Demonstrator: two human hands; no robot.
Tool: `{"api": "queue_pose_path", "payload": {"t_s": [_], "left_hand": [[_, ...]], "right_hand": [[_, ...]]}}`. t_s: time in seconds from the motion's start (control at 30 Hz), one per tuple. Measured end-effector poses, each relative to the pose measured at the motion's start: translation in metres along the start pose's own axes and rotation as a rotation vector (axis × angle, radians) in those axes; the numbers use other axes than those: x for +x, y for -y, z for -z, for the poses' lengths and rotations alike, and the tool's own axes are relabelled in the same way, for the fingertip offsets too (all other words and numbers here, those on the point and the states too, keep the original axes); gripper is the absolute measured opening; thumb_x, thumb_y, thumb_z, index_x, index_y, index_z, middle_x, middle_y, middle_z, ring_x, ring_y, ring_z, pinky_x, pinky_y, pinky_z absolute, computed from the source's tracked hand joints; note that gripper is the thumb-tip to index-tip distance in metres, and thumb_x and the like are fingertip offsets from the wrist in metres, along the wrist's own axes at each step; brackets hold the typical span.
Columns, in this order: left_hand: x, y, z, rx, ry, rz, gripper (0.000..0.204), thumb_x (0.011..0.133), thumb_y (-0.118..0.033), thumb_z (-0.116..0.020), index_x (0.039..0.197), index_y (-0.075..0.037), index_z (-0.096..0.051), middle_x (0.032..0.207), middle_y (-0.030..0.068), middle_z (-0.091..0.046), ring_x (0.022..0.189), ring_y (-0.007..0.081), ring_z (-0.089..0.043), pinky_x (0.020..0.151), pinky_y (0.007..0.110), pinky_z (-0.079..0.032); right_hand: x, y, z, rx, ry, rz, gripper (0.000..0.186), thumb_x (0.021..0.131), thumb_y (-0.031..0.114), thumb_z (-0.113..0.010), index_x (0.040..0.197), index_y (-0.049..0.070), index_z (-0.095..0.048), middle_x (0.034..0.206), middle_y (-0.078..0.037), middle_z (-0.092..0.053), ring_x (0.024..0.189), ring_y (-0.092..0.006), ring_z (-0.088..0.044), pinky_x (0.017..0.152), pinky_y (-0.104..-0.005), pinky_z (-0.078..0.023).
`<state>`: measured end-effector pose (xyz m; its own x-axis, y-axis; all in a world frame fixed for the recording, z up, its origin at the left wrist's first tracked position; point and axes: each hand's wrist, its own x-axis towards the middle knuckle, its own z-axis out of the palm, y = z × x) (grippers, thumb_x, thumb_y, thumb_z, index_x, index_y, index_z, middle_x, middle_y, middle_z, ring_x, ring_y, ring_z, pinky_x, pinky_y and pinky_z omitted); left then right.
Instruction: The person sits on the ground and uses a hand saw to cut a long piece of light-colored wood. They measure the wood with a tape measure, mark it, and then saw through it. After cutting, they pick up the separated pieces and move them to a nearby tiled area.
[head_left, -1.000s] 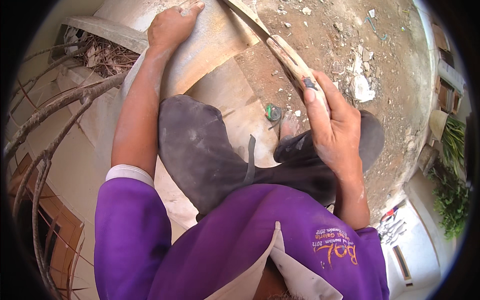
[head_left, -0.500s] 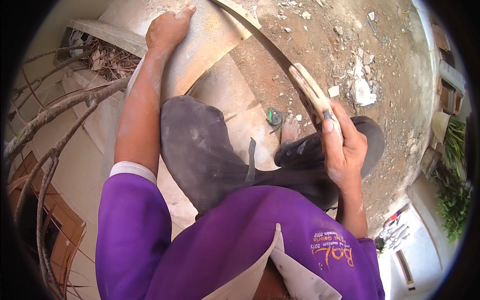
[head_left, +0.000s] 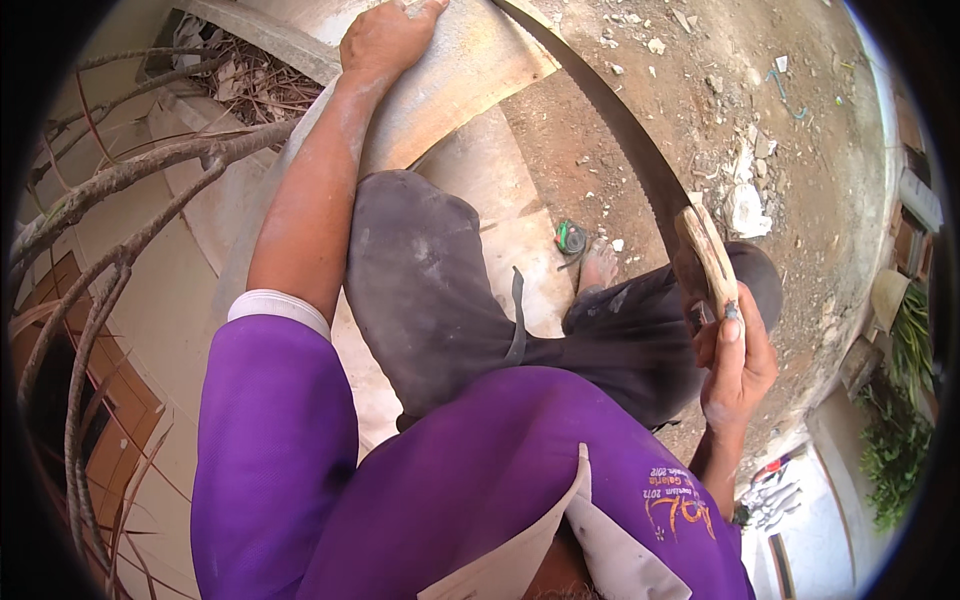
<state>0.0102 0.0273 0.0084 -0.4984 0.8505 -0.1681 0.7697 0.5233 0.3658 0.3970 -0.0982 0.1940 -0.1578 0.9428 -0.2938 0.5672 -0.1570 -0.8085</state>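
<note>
Dirt ground (head_left: 800, 130) spreads ahead of the right-hand grip and out to its right, giving the elbow side some room, with rubble strewn across it. Dark trousers (head_left: 420, 260) cover both legs; the right knee sits directly behind and below the grip, bounding the space there. Far to the grip's left, a bare branch (head_left: 110, 185) reaches in beside the left forearm. Ahead and left of the grip lies the pale board (head_left: 470, 85), its near edge slanting down from a right-hand corner to the left knee. The saw (head_left: 648, 155) runs from the grip forward and leftward, past that corner and out at the top; whether it bites the board cannot be told. The right hand (head_left: 742, 370) is closed around its wooden handle (head_left: 712, 260). The left hand (head_left: 388, 40) lies on the board; how tightly it grips, I cannot tell. Left of the saw handle are a bare foot (head_left: 598, 266) and, just beside it, a tape measure (head_left: 571, 238).
</note>
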Motion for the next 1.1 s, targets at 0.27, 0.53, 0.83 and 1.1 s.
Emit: {"api": "queue_pose_path", "payload": {"t_s": [0.27,0.53,0.83,1.1], "left_hand": [[0.002,-0.007,0.002,0.017,0.011,0.010,0.069,0.089,-0.059,-0.054,0.113,0.004,-0.067,0.112,0.0289,-0.066,0.109,0.0423,-0.063,0.097,0.048,-0.048],[0.006,0.010,-0.011,0.069,0.009,0.006,0.078,0.087,-0.068,-0.049,0.120,0.001,-0.066,0.118,0.0262,-0.066,0.113,0.0390,-0.063,0.099,0.046,-0.047],[-0.001,-0.004,0.007,0.023,0.009,0.015,0.066,0.089,-0.058,-0.054,0.108,0.003,-0.070,0.111,0.0298,-0.066,0.109,0.0417,-0.063,0.097,0.048,-0.048],[0.006,-0.004,-0.007,0.031,-0.008,-0.023,0.065,0.089,-0.059,-0.054,0.106,0.002,-0.070,0.111,0.0288,-0.066,0.109,0.0415,-0.063,0.097,0.048,-0.048]], "right_hand": [[0.098,0.028,-0.071,-0.074,0.011,0.198,0.029,0.098,0.022,-0.061,0.119,0.003,-0.064,0.069,-0.008,-0.059,0.063,-0.0066,-0.052,0.059,-0.0256,-0.046],[0.012,0.014,-0.009,-0.012,0.013,0.050,0.038,0.102,0.021,-0.052,0.125,-0.007,-0.060,0.078,-0.002,-0.066,0.063,-0.0087,-0.055,0.058,-0.0256,-0.046],[0.024,-0.003,-0.023,-0.035,0.022,0.055,0.034,0.099,0.018,-0.057,0.126,-0.003,-0.061,0.089,-0.007,-0.070,0.077,-0.0091,-0.060,0.072,-0.0258,-0.050],[0.116,0.031,-0.089,-0.051,0.044,0.180,0.027,0.096,0.015,-0.063,0.121,0.004,-0.064,0.070,-0.005,-0.060,0.063,-0.0053,-0.050,0.058,-0.0236,-0.044]]}}
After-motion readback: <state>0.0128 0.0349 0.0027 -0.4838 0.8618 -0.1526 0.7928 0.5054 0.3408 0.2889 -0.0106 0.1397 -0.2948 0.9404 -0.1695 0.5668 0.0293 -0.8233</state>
